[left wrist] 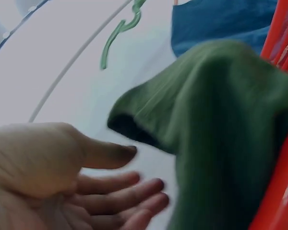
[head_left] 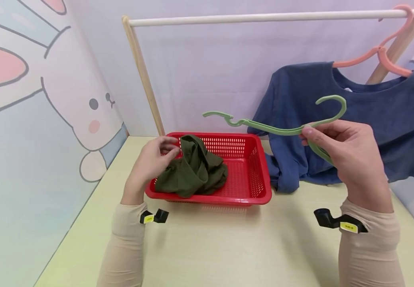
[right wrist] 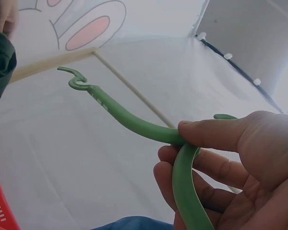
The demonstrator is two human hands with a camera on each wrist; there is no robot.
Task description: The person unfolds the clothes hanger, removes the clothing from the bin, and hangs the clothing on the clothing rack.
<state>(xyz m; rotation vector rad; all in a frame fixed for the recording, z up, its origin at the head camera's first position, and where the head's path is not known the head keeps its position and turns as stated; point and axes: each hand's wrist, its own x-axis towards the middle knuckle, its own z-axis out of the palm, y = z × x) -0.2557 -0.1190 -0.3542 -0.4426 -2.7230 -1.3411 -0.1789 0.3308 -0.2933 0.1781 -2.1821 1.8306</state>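
Observation:
My right hand (head_left: 354, 155) pinches a green clothes hanger (head_left: 275, 129) near the base of its hook, thumb on one side and fingers behind. In the right wrist view the hanger (right wrist: 134, 122) has one arm reaching out to a notched tip and the other running down past the palm. At the left end of the red basket (head_left: 264, 187), my left hand (head_left: 153, 157) hovers with loosely bent fingers beside a crumpled dark green garment (head_left: 196, 171). The left wrist view shows a gap between those fingers (left wrist: 120, 199) and the green cloth (left wrist: 221, 129).
A white rail (head_left: 250, 18) on wooden posts spans the back. From its right end hangs a navy T-shirt (head_left: 300, 95) on a pink hanger (head_left: 357, 59), its lower part draping onto the table beside the basket. A rabbit-printed wall (head_left: 67, 99) borders the left.

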